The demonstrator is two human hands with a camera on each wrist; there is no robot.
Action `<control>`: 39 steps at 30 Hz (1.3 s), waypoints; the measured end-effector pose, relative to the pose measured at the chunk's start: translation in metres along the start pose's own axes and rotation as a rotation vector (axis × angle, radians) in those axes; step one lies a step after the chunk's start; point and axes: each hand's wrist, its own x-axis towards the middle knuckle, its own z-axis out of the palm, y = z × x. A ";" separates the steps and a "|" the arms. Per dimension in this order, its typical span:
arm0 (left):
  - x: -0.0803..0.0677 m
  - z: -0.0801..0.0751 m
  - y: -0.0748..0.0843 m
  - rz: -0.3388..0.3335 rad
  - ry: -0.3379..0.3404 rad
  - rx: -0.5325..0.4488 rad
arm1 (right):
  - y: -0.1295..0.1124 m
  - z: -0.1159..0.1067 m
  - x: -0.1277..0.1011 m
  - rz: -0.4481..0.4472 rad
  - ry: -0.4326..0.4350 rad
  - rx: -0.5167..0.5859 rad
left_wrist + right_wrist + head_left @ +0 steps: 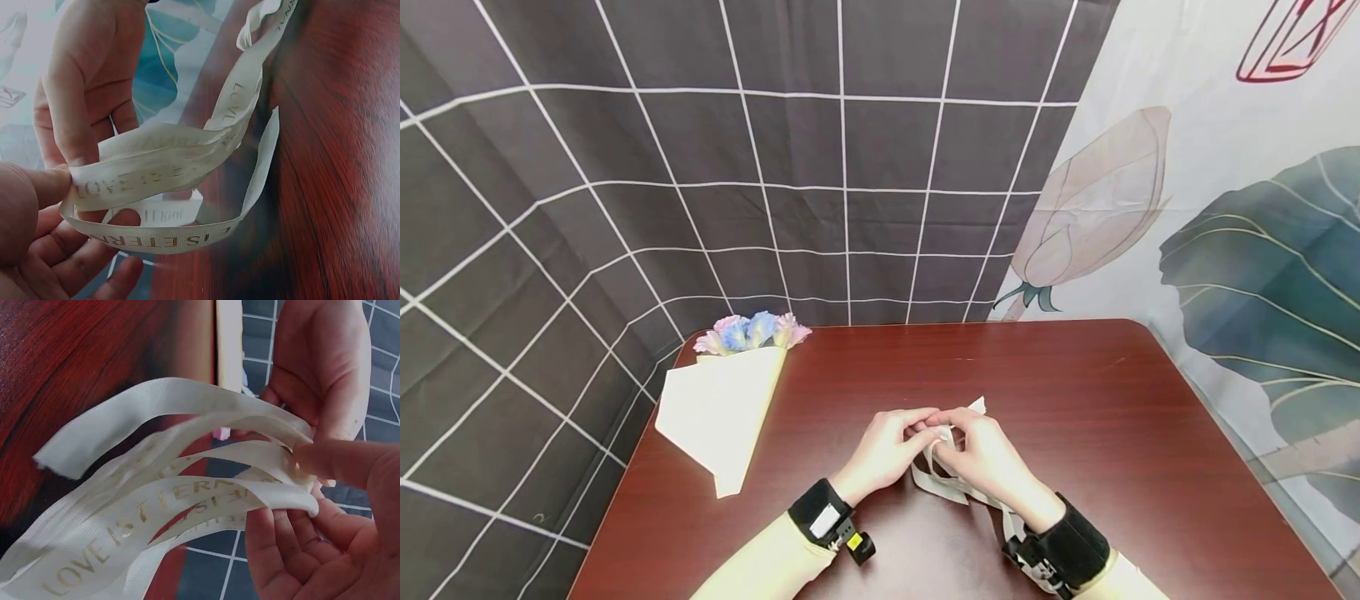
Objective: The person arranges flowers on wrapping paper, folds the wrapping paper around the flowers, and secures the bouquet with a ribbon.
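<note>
1. A cream ribbon [156, 175] with gold lettering, "LOVE IS ETERN…" legible, bunches in loops between your two grips, over the near part of the tabletop [1060, 400].
2. Your left grip [887, 450] pinches the gathered loops between thumb and fingers; your right grip [988, 458] pinches the same bundle from the opposite side, fingertips meeting at the fold.
3. Expect the ribbon to handle as light, limp and thin, likely a little slippery, apt to slide or twist; it looks hard to break but easy to crease.
4. Your best hold is probably where the loops stack, pinched flat across the full width; the loose cut end makes a second handhold, since a single layer there is easy to separate.
5. Hidden from you: the centre of the bundle, covered by fingertips in every view, so a knot or plain fold cannot be told apart. The trailing length passes beneath your right wrist strap [1067, 542], its finish out of sight, and whether the lower loops touch the wood is unclear.
6. Well apart on the left lies a white-wrapped bouquet [722, 417], pink and blue blooms [752, 332] at its far end, stems concealed.
</note>
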 end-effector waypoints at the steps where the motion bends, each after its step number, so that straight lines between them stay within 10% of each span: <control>1: 0.000 -0.002 -0.001 0.000 -0.002 0.003 | 0.000 0.001 0.000 -0.005 -0.007 0.014; 16: -0.006 -0.039 -0.006 -0.009 0.012 0.016 | 0.020 -0.025 0.000 0.005 0.158 0.146; 32: -0.057 -0.106 -0.051 -0.157 -0.070 0.360 | 0.140 -0.116 -0.059 0.333 0.285 -0.263; 39: -0.082 -0.136 -0.061 -0.315 -0.192 0.459 | 0.187 -0.167 -0.093 0.559 0.192 -0.405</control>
